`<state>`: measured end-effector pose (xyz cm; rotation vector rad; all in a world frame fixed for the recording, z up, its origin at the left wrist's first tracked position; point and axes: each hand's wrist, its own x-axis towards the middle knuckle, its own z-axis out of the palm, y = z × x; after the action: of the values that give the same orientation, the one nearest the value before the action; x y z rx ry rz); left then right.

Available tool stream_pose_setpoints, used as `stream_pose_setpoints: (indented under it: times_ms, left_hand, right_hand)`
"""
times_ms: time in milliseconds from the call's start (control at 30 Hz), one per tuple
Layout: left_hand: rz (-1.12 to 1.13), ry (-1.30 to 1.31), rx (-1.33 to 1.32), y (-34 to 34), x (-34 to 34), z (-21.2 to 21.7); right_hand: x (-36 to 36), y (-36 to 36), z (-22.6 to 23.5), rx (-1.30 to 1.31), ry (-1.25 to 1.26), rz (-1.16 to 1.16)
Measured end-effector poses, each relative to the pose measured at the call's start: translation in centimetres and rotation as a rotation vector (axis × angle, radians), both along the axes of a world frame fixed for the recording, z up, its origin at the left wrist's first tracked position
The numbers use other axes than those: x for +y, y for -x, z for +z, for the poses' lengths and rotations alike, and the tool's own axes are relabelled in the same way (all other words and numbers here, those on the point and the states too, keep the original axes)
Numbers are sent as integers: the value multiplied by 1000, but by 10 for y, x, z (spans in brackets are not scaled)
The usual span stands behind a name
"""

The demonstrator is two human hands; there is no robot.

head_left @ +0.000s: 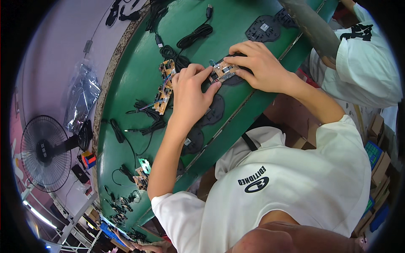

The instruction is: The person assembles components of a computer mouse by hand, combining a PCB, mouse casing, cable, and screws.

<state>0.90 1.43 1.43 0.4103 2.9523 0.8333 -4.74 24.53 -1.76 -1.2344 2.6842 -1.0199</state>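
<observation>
A tan circuit board (223, 71) with small parts on it lies over a dark plastic shell (233, 81) on the green bench. My left hand (190, 89) is closed at the board's left end, thumb and fingertips pressed to its edge. At the other end, the fingers and thumb of my right hand (262, 67) pinch the board. Much of the shell beneath is hidden by the board and my hands. Close to my left hand lie more tan circuit boards (165, 90) with wires, and a coiled black cable (168, 52).
Dark shells (215, 110) line the bench's near edge, with another (263, 28) at far right. Black USB cables (196, 36) and a green board (144, 165) lie on the green bench (126, 84). A fan (44, 149) stands left. A co-worker's arm (316, 33) reaches in at right.
</observation>
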Motion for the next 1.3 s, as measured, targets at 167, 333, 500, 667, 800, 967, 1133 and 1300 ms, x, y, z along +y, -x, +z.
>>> stream_pose_setpoints:
  times_ms: [167,333,500,667,800,967,1133,1300]
  left_hand:
    - [-14,60,37,-4,6,-1]
    - [-19,108,92,-4,9,1]
    - [-45,162,95,-3,9,1]
    - [-41,139,135,-6,10,-2]
    - [-28,113,109,-4,9,-4]
    - [-26,68,156,-5,7,-11]
    - [34,52,241,19,0,-17]
    - [165,-156,324,-16,-11,22]
  right_hand:
    - [-2,-2,0,32,-7,-51]
    - [-2,-4,-11,78,22,-58]
    - [0,14,4,-136,-38,-3]
    - [-15,7,-2,-145,-83,-128]
    - [-6,8,-9,-71,64,-144]
    - [-10,11,-3,-101,-15,-115]
    - [-20,33,-7,21,3,-148]
    - [-6,7,18,216,234,-205]
